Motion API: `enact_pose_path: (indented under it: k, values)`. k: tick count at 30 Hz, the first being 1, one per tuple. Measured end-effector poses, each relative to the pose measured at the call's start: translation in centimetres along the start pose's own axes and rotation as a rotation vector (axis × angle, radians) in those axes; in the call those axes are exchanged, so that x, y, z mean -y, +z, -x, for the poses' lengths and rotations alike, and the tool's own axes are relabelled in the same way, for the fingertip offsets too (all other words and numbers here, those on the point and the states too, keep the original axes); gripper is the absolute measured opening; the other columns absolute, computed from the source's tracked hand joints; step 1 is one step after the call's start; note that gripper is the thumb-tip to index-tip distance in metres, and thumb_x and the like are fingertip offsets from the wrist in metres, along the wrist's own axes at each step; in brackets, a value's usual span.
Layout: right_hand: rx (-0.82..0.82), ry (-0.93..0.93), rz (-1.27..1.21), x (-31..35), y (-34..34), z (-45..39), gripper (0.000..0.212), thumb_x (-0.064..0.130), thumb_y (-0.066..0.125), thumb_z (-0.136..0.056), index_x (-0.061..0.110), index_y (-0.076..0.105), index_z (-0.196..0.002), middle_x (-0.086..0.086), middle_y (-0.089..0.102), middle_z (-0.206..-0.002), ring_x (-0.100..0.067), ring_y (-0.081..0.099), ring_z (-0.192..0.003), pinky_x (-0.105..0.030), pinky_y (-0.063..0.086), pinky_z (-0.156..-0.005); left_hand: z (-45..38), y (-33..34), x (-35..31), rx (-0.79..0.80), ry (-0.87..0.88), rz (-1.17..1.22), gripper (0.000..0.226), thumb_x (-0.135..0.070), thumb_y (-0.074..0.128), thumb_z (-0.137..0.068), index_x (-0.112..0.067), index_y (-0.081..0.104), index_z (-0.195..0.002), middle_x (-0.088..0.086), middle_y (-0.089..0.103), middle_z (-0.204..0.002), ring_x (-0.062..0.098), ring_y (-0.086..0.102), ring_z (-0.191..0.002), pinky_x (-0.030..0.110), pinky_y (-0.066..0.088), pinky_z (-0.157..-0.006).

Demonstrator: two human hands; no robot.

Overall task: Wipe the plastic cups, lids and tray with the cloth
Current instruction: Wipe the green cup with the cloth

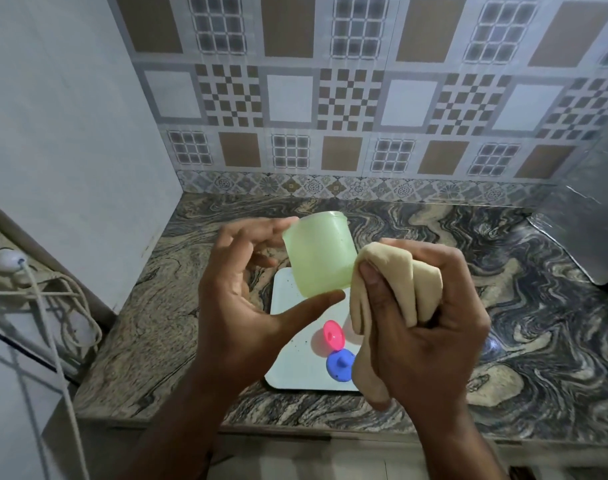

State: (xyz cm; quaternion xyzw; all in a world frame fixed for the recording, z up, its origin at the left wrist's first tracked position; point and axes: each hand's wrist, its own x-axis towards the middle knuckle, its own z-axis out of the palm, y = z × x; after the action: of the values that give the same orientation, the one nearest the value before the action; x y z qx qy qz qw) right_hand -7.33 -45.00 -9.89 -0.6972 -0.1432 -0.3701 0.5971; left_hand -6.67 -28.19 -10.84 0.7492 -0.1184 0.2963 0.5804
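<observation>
Lower right of centre, the right hand (430, 306) is fisted round a bunched beige cloth (396, 289). At centre, the left hand (247, 289) holds a tilted pale green cup (316, 254) between spread fingers and thumb, above the white tray (295, 358) on the desk (468, 358).

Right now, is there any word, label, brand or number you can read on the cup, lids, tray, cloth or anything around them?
None: no readable text shows anywhere.
Pale green translucent plastic cup: plain.
Pink round plastic lid and blue round plastic lid: no markings seen.
White rectangular tray: dark specks only.
Beige cloth: plain.
Wall tiles: patterns only.
</observation>
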Motion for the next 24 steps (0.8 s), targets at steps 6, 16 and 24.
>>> enact_pose_path:
  k: [6, 16, 24]
  values:
    - [0.088, 0.009, 0.005, 0.5, 0.2, -1.8, 0.015, 0.019, 0.080, -0.089, 0.017, 0.068, -0.099, 0.009, 0.073, -0.093, -0.008, 0.071, -0.081, -0.020, 0.053, -0.071, 0.2, -0.4, 0.2, 0.043, 0.121, -0.030, 0.072, -0.028, 0.100, -0.061, -0.034, 0.065, -0.124, 0.011, 0.060, -0.119, 0.035, 0.063, -0.108, 0.056, 0.055, -0.088]
    - [-0.047, 0.083, -0.087, -0.5, 0.1, 0.4, 0.013, 0.021, 0.071, -0.097, 0.013, 0.062, -0.102, 0.012, 0.068, -0.095, -0.001, 0.066, -0.082, -0.014, 0.049, -0.076, 0.8, 0.4, -0.1, -0.037, -0.060, 0.217, 0.071, -0.019, 0.092, -0.064, -0.022, 0.050, -0.121, 0.000, 0.066, -0.128, 0.028, 0.067, -0.122, 0.042, 0.057, -0.101]
    - [-0.044, -0.010, 0.015, -0.3, 0.2, 1.5, 0.019, 0.014, 0.077, -0.093, 0.016, 0.063, -0.106, 0.008, 0.069, -0.102, 0.001, 0.067, -0.088, -0.013, 0.050, -0.079, 0.5, 0.3, 0.1, 0.008, -0.044, 0.125, 0.072, -0.022, 0.093, -0.068, -0.013, 0.056, -0.129, 0.016, 0.062, -0.134, 0.036, 0.064, -0.124, 0.056, 0.056, -0.101]
